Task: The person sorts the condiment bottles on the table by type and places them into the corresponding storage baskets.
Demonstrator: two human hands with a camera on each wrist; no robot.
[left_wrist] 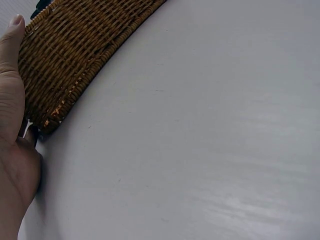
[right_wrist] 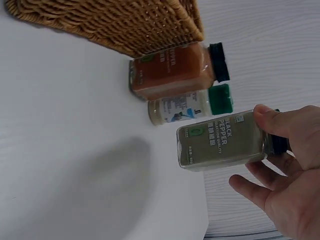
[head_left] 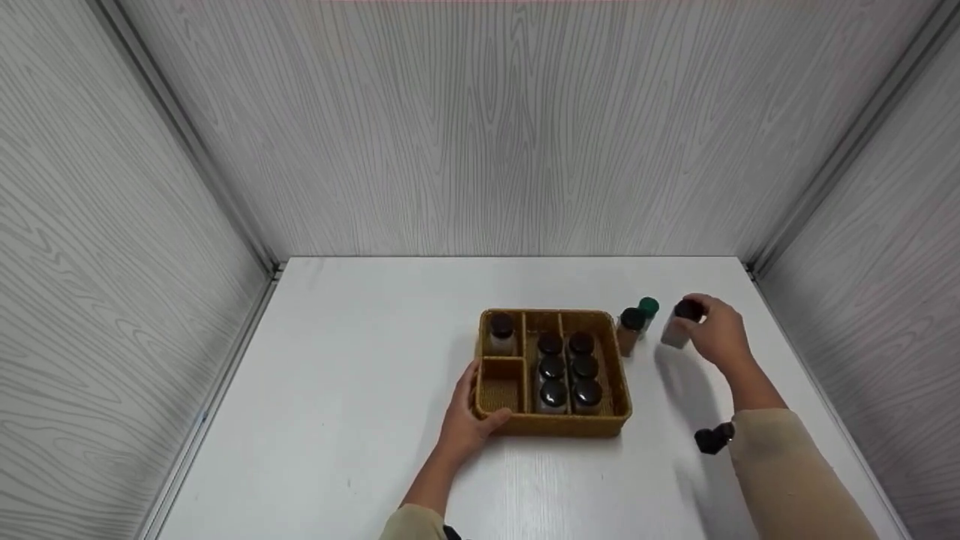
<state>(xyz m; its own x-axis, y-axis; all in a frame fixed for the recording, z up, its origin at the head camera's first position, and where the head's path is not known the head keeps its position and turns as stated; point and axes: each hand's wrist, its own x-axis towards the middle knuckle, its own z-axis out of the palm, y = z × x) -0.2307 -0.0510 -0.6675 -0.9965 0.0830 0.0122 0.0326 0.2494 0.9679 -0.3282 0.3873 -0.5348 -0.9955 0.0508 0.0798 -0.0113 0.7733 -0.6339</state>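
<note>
My left hand [head_left: 466, 426] grips the near left corner of a brown woven basket [head_left: 559, 426], thumb over the rim and fingers along the side. Inside, black-capped jars fill two long compartments, and one more jar [head_left: 502, 341] stands in the back left one; the front left compartment is bare. Off to the right, my right hand [head_left: 721, 334] pinches a black pepper jar [right_wrist: 220, 142] near its dark cap, the jar tilted above the table. Between it and the basket stand an orange-red spice jar [right_wrist: 172, 72] with a black cap and a slimmer green-capped bottle [right_wrist: 180, 107].
The white table [head_left: 337, 375] is bounded by wood-grain panels at the back [head_left: 480, 150] and both sides. A dark wrist camera [head_left: 712, 439] juts from the right sleeve [head_left: 787, 465]. The basket's right wall lies close beside the orange-red jar.
</note>
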